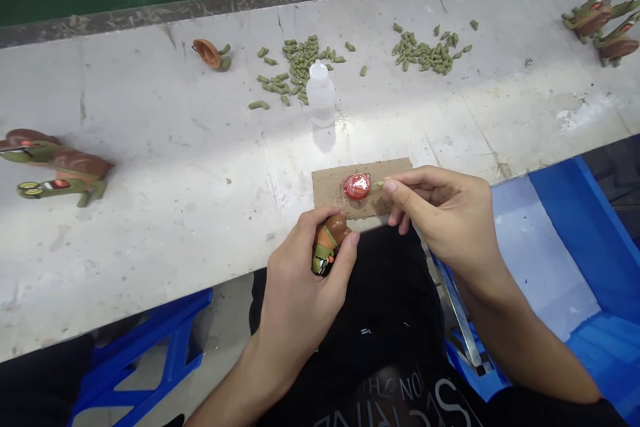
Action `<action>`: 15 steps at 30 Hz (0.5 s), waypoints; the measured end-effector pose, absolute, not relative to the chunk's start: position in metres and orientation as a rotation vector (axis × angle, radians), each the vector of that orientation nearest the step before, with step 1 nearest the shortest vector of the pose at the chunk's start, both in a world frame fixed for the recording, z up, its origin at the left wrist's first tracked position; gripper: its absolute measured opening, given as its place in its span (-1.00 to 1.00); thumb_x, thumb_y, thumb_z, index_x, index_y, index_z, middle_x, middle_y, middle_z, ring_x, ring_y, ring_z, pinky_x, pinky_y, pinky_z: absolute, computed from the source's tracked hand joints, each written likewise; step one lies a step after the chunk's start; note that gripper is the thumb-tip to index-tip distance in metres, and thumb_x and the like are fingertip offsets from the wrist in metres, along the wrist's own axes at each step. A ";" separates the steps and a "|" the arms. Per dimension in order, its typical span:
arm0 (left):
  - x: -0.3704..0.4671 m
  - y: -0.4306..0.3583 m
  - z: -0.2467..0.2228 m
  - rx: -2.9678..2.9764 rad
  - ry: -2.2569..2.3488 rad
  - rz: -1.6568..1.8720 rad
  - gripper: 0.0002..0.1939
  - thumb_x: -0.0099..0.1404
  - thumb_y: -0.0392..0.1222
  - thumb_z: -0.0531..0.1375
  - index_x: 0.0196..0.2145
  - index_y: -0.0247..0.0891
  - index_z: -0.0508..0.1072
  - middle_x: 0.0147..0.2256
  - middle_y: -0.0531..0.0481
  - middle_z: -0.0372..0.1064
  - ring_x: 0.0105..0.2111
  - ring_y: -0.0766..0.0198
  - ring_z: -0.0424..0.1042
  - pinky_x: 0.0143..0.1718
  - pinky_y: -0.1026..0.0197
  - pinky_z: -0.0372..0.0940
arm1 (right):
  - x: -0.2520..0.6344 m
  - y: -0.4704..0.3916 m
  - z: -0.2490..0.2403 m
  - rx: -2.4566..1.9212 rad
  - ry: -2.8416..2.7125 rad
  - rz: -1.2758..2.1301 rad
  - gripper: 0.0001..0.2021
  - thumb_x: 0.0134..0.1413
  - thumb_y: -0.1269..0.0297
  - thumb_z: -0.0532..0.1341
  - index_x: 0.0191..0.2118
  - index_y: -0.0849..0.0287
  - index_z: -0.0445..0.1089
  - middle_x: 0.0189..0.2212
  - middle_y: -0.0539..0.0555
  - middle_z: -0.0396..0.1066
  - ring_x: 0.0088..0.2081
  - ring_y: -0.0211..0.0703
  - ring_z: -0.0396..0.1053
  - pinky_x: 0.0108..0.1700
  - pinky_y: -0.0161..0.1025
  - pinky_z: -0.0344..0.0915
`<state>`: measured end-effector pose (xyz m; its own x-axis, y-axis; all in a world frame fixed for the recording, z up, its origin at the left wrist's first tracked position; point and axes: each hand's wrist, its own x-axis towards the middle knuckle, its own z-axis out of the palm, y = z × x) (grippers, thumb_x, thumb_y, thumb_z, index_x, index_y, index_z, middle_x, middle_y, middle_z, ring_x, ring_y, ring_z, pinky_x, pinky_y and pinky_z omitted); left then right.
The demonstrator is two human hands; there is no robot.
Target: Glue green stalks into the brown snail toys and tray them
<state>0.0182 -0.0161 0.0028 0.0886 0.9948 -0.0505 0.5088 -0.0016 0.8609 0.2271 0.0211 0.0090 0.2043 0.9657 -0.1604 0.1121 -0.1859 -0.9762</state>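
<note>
My left hand [305,267] is closed around a small green and brown turtle figure [326,238] at the table's front edge. Between the thumb and fingers of my right hand [440,207], the tip of a small green piece [379,184] shows; most of it is hidden. That tip is close to a shiny red blob [357,186] on a piece of brown cardboard [326,183]. Behind the cardboard a translucent squeeze bottle [321,95] stands upright. Small green pieces lie in two heaps, one heap [303,60] around the bottle and another heap [427,53] to the right.
More green and brown figures lie at the table's left [60,163] and far right [597,20]. A partial figure [210,53] with an open brown shell sits at the back. Blue plastic stool legs [175,347] are below left, and a blue bin [585,233] is to the right.
</note>
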 end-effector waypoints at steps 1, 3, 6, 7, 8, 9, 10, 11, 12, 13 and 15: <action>0.018 -0.017 0.003 1.596 1.515 0.815 -0.78 0.60 -0.17 0.39 0.14 -0.09 0.58 0.04 -0.01 0.80 0.01 0.09 0.82 -0.06 0.14 0.63 | 0.228 0.022 0.011 -1.514 -1.060 1.117 -0.87 0.33 0.23 0.63 -0.26 0.10 0.79 -0.56 -0.03 0.60 -0.57 -0.18 0.56 -0.58 -0.30 0.51; 0.016 -0.018 0.004 1.560 1.500 0.833 -0.79 0.61 -0.18 0.38 0.14 -0.06 0.59 0.02 0.02 0.77 0.00 0.11 0.79 -0.05 0.14 0.62 | 0.232 0.022 0.015 -1.472 -1.039 1.153 -0.84 0.33 0.21 0.64 -0.27 0.11 0.78 -0.55 -0.01 0.63 -0.57 -0.17 0.59 -0.57 -0.31 0.53; 0.014 -0.017 0.009 1.467 1.434 0.902 -0.76 0.64 -0.19 0.36 0.19 0.00 0.61 -0.01 0.06 0.72 -0.08 0.19 0.75 -0.02 0.14 0.61 | 0.236 0.020 0.019 -1.375 -0.980 1.288 -0.85 0.36 0.21 0.64 -0.23 0.10 0.78 -0.43 0.03 0.74 -0.43 -0.11 0.74 -0.43 -0.32 0.68; 0.014 -0.016 0.011 1.416 1.405 0.926 -0.72 0.62 -0.19 0.38 0.22 0.03 0.61 -0.01 0.07 0.71 -0.10 0.21 0.75 -0.02 0.15 0.62 | 0.237 0.019 0.020 -1.340 -0.956 1.334 -0.87 0.38 0.22 0.64 -0.21 0.09 0.78 -0.38 0.03 0.77 -0.37 -0.09 0.78 -0.37 -0.32 0.72; 0.015 -0.014 0.014 1.359 1.376 0.941 -0.69 0.60 -0.18 0.41 0.23 0.04 0.61 -0.01 0.08 0.72 -0.11 0.22 0.75 -0.03 0.17 0.64 | 0.237 0.017 0.021 -1.310 -0.935 1.374 -0.89 0.40 0.24 0.62 -0.19 0.08 0.78 -0.34 0.03 0.79 -0.32 -0.09 0.81 -0.31 -0.32 0.75; 0.016 -0.011 0.016 1.303 1.343 0.948 -0.68 0.57 -0.18 0.44 0.21 0.04 0.63 -0.03 0.09 0.72 -0.12 0.22 0.76 -0.05 0.18 0.65 | 0.237 0.015 0.022 -1.289 -0.920 1.408 -0.91 0.42 0.24 0.61 -0.18 0.06 0.79 -0.31 0.03 0.80 -0.28 -0.08 0.83 -0.25 -0.30 0.78; 0.018 -0.009 0.018 1.256 1.304 0.947 -0.70 0.53 -0.19 0.47 0.16 0.03 0.65 -0.06 0.10 0.73 -0.13 0.22 0.76 -0.06 0.19 0.66 | 0.237 0.013 0.022 -1.278 -0.911 1.435 -0.92 0.44 0.24 0.60 -0.16 0.05 0.79 -0.29 0.03 0.81 -0.24 -0.07 0.84 -0.21 -0.28 0.80; 0.019 -0.006 0.020 1.219 1.264 0.940 -0.75 0.51 -0.19 0.49 0.09 0.02 0.68 -0.10 0.10 0.74 -0.15 0.22 0.76 -0.07 0.19 0.67 | 0.237 0.011 0.023 -1.277 -0.907 1.457 -0.92 0.45 0.23 0.59 -0.15 0.05 0.79 -0.26 0.04 0.82 -0.21 -0.06 0.84 -0.18 -0.26 0.81; 0.020 -0.004 0.021 1.195 1.226 0.929 -0.81 0.51 -0.19 0.49 0.03 0.01 0.69 -0.13 0.11 0.74 -0.17 0.22 0.75 -0.09 0.19 0.67 | 0.236 0.009 0.024 -1.279 -0.904 1.475 -0.92 0.44 0.21 0.60 -0.15 0.04 0.79 -0.24 0.05 0.83 -0.19 -0.04 0.85 -0.15 -0.23 0.82; 0.021 -0.002 0.021 1.179 1.198 0.924 -0.85 0.51 -0.19 0.49 -0.02 0.01 0.71 -0.15 0.10 0.74 -0.19 0.22 0.74 -0.10 0.17 0.67 | 0.235 0.007 0.024 -1.281 -0.902 1.490 -0.91 0.43 0.20 0.61 -0.15 0.04 0.79 -0.23 0.06 0.83 -0.18 -0.03 0.85 -0.14 -0.20 0.83; 0.021 0.000 0.019 1.166 1.180 0.923 -0.88 0.54 -0.15 0.49 0.00 0.02 0.73 -0.13 0.07 0.74 -0.18 0.18 0.73 -0.07 0.12 0.68 | 0.233 0.005 0.024 -1.275 -0.887 1.520 -0.88 0.39 0.17 0.63 -0.17 0.05 0.79 -0.23 0.06 0.83 -0.20 -0.01 0.85 -0.11 -0.15 0.85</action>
